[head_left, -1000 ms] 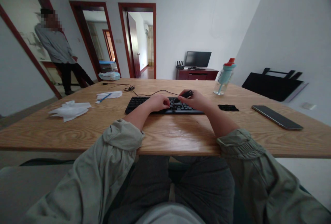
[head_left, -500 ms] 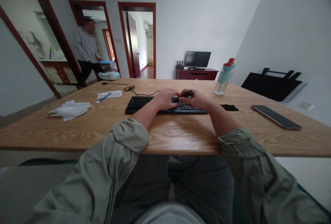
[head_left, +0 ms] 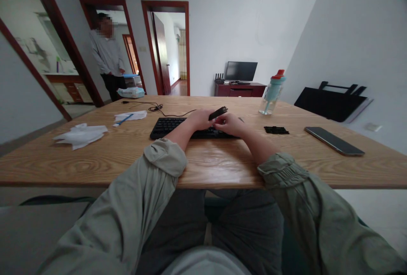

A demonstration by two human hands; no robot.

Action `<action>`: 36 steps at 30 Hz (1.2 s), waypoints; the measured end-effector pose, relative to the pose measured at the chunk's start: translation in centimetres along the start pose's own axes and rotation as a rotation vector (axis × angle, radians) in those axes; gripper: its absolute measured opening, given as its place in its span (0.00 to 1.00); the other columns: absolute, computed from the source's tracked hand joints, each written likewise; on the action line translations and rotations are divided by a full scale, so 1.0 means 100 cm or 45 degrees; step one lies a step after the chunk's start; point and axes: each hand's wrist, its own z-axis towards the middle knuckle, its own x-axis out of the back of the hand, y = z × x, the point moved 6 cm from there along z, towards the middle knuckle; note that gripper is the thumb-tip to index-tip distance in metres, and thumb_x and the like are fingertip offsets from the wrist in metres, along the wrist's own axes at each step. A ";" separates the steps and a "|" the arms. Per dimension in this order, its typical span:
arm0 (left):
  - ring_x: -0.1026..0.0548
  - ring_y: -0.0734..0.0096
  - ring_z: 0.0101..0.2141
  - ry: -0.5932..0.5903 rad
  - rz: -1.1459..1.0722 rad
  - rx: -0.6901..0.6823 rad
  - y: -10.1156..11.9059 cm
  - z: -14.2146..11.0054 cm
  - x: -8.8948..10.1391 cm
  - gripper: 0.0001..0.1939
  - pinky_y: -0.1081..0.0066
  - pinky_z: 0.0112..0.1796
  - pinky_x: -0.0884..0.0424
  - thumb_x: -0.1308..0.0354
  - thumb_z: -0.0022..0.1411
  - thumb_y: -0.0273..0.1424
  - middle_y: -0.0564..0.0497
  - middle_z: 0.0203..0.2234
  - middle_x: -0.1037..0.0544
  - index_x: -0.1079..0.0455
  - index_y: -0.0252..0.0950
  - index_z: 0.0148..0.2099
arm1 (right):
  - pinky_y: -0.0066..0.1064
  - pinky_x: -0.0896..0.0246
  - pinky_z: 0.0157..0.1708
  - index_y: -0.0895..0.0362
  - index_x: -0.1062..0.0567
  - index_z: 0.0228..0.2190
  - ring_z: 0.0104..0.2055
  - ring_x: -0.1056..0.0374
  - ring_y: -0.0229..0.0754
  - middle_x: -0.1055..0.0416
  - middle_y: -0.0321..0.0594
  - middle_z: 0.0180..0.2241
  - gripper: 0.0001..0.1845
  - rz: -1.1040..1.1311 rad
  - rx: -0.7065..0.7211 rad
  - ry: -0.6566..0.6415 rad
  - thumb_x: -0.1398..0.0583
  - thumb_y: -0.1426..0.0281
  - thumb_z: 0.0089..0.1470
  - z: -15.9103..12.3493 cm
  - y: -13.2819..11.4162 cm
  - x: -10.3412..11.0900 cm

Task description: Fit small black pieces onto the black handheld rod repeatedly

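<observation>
Meeting over the keyboard [head_left: 164, 127]: left hand [head_left: 200, 120], right hand [head_left: 232, 125], black tool [head_left: 218, 113].

The black tool [head_left: 218, 113], earlier in the right hand [head_left: 231, 125], now juts from the left hand [head_left: 201, 120], angled up above the right hand's bent fingers. The left hand has slid rightward along the keyboard [head_left: 163, 128] since the first moment, closing the gap between the hands. The right hand has edged left, widening the space to the dark strip [head_left: 276, 130] on its right. Far beyond the left hand, a person [head_left: 108, 54] has moved rightward from the leftmost doorway [head_left: 60, 42] to the next doorway [head_left: 135, 50].
</observation>
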 end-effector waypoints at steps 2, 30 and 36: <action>0.23 0.60 0.44 0.019 0.015 0.026 -0.003 -0.001 0.001 0.15 0.68 0.42 0.30 0.47 0.64 0.38 0.46 0.43 0.20 0.27 0.39 0.49 | 0.28 0.40 0.31 0.60 0.20 0.31 0.28 0.33 0.37 0.24 0.38 0.27 0.08 0.020 0.062 -0.027 0.39 0.71 0.51 0.004 -0.001 -0.015; 0.25 0.61 0.40 0.002 -0.314 0.075 -0.004 -0.001 -0.006 0.18 0.65 0.42 0.30 0.48 0.64 0.44 0.46 0.39 0.22 0.34 0.38 0.49 | 0.32 0.37 0.32 0.58 0.27 0.28 0.29 0.35 0.40 0.29 0.37 0.25 0.08 0.445 0.034 0.126 0.40 0.66 0.46 0.000 -0.005 -0.002; 0.26 0.61 0.50 0.019 -0.347 -0.038 -0.001 0.000 -0.008 0.21 0.64 0.51 0.32 0.45 0.61 0.35 0.45 0.51 0.24 0.35 0.37 0.57 | 0.34 0.36 0.39 0.58 0.25 0.33 0.35 0.31 0.42 0.25 0.41 0.31 0.21 0.541 0.087 0.268 0.40 0.52 0.52 -0.002 -0.020 0.008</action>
